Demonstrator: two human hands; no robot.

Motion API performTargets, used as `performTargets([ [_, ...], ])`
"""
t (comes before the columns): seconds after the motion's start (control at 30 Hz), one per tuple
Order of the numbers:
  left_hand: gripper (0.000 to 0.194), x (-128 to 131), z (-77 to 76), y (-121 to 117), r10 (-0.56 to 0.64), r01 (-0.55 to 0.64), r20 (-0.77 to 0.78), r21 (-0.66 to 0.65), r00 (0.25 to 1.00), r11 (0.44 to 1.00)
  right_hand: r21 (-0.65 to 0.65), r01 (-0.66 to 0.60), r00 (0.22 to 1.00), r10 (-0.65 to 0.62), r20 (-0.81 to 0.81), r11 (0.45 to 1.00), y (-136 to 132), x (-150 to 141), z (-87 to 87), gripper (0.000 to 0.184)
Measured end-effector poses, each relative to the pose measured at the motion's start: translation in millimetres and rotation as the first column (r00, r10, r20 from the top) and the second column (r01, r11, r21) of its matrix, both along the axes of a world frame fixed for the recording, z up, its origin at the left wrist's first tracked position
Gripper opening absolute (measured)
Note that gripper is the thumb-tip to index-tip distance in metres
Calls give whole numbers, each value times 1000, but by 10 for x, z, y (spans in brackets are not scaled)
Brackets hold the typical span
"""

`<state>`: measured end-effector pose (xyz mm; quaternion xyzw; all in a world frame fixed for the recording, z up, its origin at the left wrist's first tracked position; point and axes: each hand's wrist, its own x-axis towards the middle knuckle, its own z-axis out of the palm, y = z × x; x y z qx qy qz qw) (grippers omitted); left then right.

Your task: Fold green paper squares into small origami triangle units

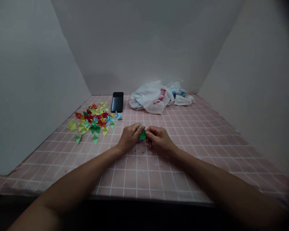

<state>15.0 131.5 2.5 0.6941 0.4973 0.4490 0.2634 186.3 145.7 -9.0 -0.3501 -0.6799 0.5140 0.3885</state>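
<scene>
While the green paper piece point(143, 134) is pinched between left hand point(132, 134) and right hand point(158, 138) at mid-bench point(183, 138), folded colored papers point(95, 129) are scattered at left. Black phone point(117, 102) is laid just beyond; white plastic bag point(152, 97) is crumpled at far side.

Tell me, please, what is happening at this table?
A person's left hand and right hand hold a small green paper between them, over the pink cloth. To the left lies a loose pile of colourful folded papers. Behind them, a phone and a white plastic bag lie on the cloth, untouched.
</scene>
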Motion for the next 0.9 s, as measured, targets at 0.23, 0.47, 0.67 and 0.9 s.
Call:
performTargets([
  [0.23,35,18,-8,4,-129,215,326,-244,936,946,243,124,989,-141,52,962,-9,53,63,27],
  [0.47,38,12,49,-41,-37,108,260,-264,965,959,105,126,991,-120,-65,986,-29,11,42,30],
  [0.67,41,-27,81,-30,-45,82,192,-188,980,979,-46,91,976,-98,-193,995,-13,-35,5,34],
  [0.9,46,-57,87,21,-72,129,300,-175,951,976,-144,86,936,-130,-327,986,38,-11,52,36],
])
